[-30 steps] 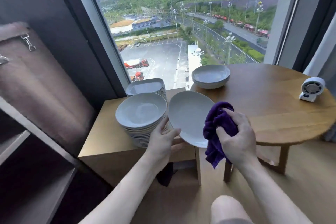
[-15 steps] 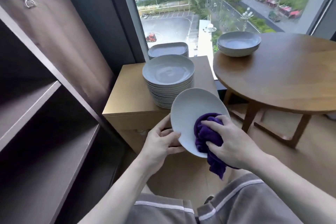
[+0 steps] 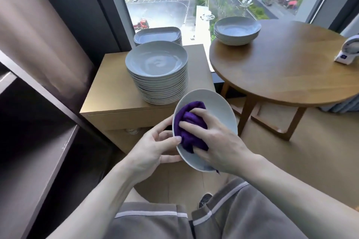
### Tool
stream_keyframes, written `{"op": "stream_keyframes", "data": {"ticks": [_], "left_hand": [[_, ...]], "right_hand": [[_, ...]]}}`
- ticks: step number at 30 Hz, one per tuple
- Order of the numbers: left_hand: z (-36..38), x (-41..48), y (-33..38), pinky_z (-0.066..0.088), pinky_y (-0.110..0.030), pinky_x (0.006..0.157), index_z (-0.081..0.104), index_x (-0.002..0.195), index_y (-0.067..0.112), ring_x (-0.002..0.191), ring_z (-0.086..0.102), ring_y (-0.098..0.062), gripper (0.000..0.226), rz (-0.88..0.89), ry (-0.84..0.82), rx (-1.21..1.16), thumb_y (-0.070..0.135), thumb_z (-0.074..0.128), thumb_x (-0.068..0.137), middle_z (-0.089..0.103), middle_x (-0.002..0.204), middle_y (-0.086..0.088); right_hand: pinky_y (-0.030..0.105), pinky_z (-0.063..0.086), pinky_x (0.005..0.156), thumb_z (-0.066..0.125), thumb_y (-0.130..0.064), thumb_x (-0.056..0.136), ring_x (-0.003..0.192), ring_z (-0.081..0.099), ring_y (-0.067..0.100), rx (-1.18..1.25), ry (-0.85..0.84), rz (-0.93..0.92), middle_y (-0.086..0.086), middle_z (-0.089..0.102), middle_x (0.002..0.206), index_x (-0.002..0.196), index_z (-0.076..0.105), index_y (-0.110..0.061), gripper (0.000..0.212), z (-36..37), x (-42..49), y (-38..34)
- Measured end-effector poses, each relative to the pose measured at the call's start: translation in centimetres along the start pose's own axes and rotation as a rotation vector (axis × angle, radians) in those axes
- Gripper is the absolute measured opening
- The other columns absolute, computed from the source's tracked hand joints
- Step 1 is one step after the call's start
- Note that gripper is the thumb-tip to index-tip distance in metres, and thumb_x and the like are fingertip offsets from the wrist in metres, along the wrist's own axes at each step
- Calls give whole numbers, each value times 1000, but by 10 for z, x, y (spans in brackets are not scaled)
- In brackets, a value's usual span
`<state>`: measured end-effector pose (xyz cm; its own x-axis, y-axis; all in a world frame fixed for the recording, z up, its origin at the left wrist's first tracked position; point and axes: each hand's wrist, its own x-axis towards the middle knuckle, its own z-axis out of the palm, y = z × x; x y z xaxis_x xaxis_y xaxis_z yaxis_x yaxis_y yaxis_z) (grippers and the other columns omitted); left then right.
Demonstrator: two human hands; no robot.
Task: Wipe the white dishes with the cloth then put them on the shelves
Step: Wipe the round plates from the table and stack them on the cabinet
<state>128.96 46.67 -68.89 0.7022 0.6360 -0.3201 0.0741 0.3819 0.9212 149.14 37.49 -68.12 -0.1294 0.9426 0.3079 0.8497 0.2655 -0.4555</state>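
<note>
Has slid purple cloth point(image 3: 191, 125) further left across white dish point(image 3: 220, 105) since half a second ago (glossy, tilted, in the air before the table point(image 3: 108, 83)). Holds rim in left hand point(image 3: 153, 147) grip, bunched cloth in right hand point(image 3: 219, 141) grip.

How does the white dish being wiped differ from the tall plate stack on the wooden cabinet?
The white dish is single, tilted, held by the left hand while the right hand presses a purple cloth into it. The tall plate stack lies flat, untouched on the wooden cabinet. Both are round, white.
</note>
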Motion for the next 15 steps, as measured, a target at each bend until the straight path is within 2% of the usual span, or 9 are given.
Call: {"op": "stream_keyframes", "data": {"ticks": [4, 8, 15], "left_hand": [[-1, -3, 0, 61, -45, 87, 56, 145, 47, 121, 70, -29, 66, -9, -45, 26, 27, 81, 87, 69, 132, -15], [-3, -4, 0, 62, -49, 85, 58, 144, 44, 116, 71, -32, 71, 9, -25, 24, 27, 84, 81, 69, 130, -20], [-12, -2, 5, 63, -50, 84, 57, 145, 40, 114, 72, -35, 70, 30, 87, 36, 20, 80, 83, 74, 125, -15]], "right_hand": [[50, 55, 94, 73, -26, 87, 126, 50, 36, -31, 87, 94, 10, 40, 151, 143, 56, -23, 58, 2, 5, 4], [45, 55, 89, 71, -32, 89, 122, 52, 35, -137, 111, 189, 8, 40, 150, 146, 51, -26, 60, 0, 8, 13], [37, 55, 85, 61, -39, 90, 109, 58, 30, -161, -95, 428, 6, 47, 137, 143, 47, -30, 56, -3, 6, 33]]}}
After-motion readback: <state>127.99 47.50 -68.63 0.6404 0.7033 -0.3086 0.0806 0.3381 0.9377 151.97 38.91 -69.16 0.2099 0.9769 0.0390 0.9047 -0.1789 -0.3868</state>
